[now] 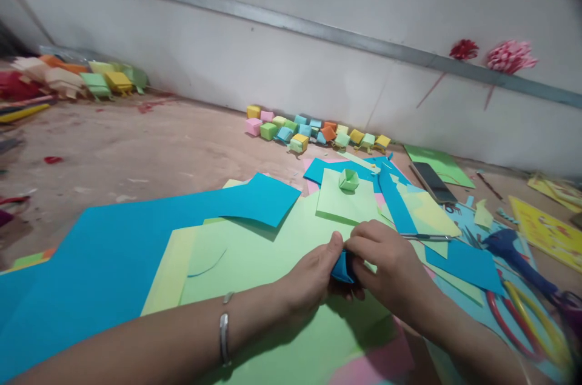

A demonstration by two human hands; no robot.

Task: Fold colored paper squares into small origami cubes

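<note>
Both of my hands meet over light green paper sheets (254,257) in the lower middle of the view. My left hand (313,276), with a metal bangle on its wrist, pinches one side of a small folded blue paper piece (343,267). My right hand (386,264) closes its fingers over the other side of that same piece. Most of the blue piece is hidden between the fingers. Just beyond my hands a small folded green paper box (348,179) sits on a light green square.
Large blue sheets (104,257) cover the left. A row of small coloured paper boxes (313,130) lines the wall. A phone (434,182), a blue glue gun (513,251), scissors with coloured handles (522,312) and yellow sheets (545,230) lie at right. More folded paper (68,79) is piled far left.
</note>
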